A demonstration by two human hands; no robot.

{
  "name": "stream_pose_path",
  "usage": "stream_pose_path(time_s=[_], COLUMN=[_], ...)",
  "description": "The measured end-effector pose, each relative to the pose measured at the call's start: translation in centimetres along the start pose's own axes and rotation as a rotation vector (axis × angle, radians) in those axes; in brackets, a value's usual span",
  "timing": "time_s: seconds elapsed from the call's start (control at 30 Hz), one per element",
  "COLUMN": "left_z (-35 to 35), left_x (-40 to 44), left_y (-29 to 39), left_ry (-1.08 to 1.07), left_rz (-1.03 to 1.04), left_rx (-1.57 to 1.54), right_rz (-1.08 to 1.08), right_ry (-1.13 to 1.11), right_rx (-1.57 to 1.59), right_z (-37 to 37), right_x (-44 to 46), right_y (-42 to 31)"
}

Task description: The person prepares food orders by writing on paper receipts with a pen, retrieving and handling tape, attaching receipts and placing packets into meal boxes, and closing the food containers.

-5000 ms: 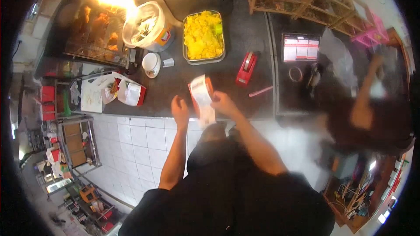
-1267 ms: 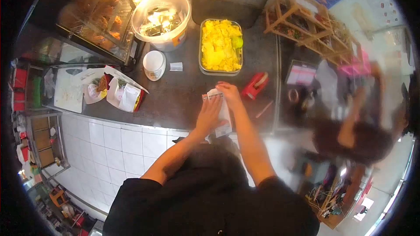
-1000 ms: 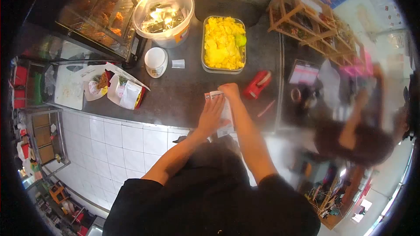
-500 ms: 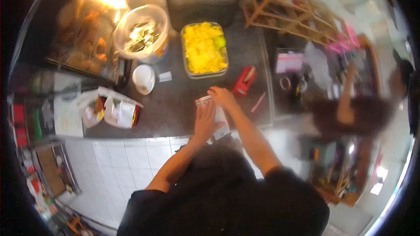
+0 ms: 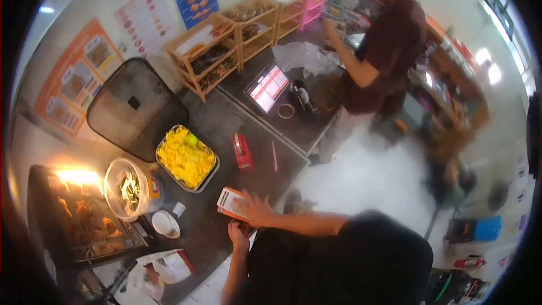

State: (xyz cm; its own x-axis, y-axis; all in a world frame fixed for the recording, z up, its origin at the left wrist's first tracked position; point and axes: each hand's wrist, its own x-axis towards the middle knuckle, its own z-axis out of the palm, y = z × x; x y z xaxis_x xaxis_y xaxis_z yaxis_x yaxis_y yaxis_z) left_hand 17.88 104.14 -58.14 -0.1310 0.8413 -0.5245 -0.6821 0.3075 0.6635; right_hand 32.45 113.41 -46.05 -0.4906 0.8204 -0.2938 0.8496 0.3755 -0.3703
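Observation:
A small orange-and-white printed carton (image 5: 228, 199) lies near the front edge of the dark counter. My right hand (image 5: 257, 209) rests across its right part with the fingers stretched out. At the carton's near edge, my left hand (image 5: 239, 234) has its fingers curled against it; part of that grip is hidden. Beyond the carton is a metal tray of yellow food (image 5: 183, 155) with a green piece on top. A red tape dispenser (image 5: 243, 152) and a pink pen-like stick (image 5: 275, 155) lie to the right of the tray.
On the left stand a clear tub (image 5: 127, 189), a white cup (image 5: 165, 223) and a lit food warmer (image 5: 84, 226). White paper packaging (image 5: 169, 265) sits at the front left. A tablet (image 5: 267, 87) and wooden racks (image 5: 209, 51) are farther back. A co-worker (image 5: 389, 45) stands at right.
The view has swung right, bringing the co-worker and tablet closer to the middle. My left hand has gone from flat on the carton to its near edge; my right hand now lies across it.

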Motion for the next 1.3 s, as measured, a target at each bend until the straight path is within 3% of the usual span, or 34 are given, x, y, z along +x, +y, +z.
stream_pose_path(time_s=[0.03,0.17,0.27,0.3,0.37,0.4,0.43,0.47,0.5,0.57,0.63,0.7,0.73,0.8,0.83,0.9,0.93,1.0,1.13,1.2,1.27,1.3], left_z=[0.9,-3.0,3.5,3.6,6.9,6.3,5.9,7.8,11.0,13.9,16.5,14.3,13.4,12.8,12.6,15.0,16.3,16.7,16.0,15.7,15.0,14.4], left_x=[0.0,3.5,0.3,0.4,-1.0,-0.5,0.5,0.3,-0.7,-3.8,-5.3,-4.1,-3.4,-3.4,-3.6,-4.5,-4.3,-0.6,9.5,13.7,16.5,17.6], left_y=[0.8,-2.9,-0.3,-0.3,0.7,-0.5,-1.5,0.6,4.6,7.0,5.9,2.4,1.0,0.4,0.4,3.2,4.6,3.8,3.7,4.1,3.6,3.0], left_ry=[0.108,0.000,0.047,0.034,0.316,0.432,0.539,0.585,0.352,0.138,0.041,0.038,0.010,-0.024,-0.065,0.009,0.064,0.162,0.114,0.058,0.012,-0.025], left_rz=[-0.146,-0.239,-0.115,-0.127,0.052,0.319,0.588,0.584,0.618,0.620,0.824,0.858,0.892,0.772,0.662,0.737,0.818,0.698,0.240,0.101,0.062,0.095], left_rx=[-0.059,-0.120,0.099,0.156,0.462,0.695,0.934,0.923,1.072,1.212,1.831,1.783,1.734,1.648,1.559,1.485,1.409,1.087,0.689,0.632,0.713,0.811], right_rz=[-0.010,-0.051,-0.083,-0.084,-0.161,-0.246,-0.128,-0.003,0.083,0.215,0.235,0.256,0.247,0.647,0.650,0.556,0.557,0.434,0.290,0.153,0.217,0.344], right_ry=[-0.064,-0.031,-0.025,-0.021,0.031,0.089,0.315,0.544,0.594,0.548,0.451,0.430,0.422,0.176,0.159,0.344,0.334,0.522,0.409,0.274,0.131,0.156], right_rx=[-0.033,0.073,0.120,0.363,0.501,0.404,0.514,0.622,0.640,0.627,0.593,1.174,1.173,1.466,1.464,1.560,1.563,1.611,1.277,1.038,0.864,1.158], right_z=[-0.6,-1.2,-3.1,-7.0,-9.9,-9.5,-7.6,-5.9,-6.5,-5.5,-4.0,-5.0,-6.3,-8.4,-6.9,-2.3,-2.7,-5.9,-2.7,-0.7,-4.1,-5.5], right_x=[-0.2,-0.5,-1.4,-2.3,-1.8,-0.9,1.0,2.9,4.6,9.0,11.5,12.2,12.6,12.7,13.8,16.6,16.0,13.8,6.1,0.5,-3.8,-5.1], right_y=[0.5,2.2,2.8,1.9,3.1,4.2,5.8,7.3,8.0,10.9,12.1,10.6,9.8,8.6,9.1,10.7,10.0,8.0,6.8,6.6,4.6,3.4])
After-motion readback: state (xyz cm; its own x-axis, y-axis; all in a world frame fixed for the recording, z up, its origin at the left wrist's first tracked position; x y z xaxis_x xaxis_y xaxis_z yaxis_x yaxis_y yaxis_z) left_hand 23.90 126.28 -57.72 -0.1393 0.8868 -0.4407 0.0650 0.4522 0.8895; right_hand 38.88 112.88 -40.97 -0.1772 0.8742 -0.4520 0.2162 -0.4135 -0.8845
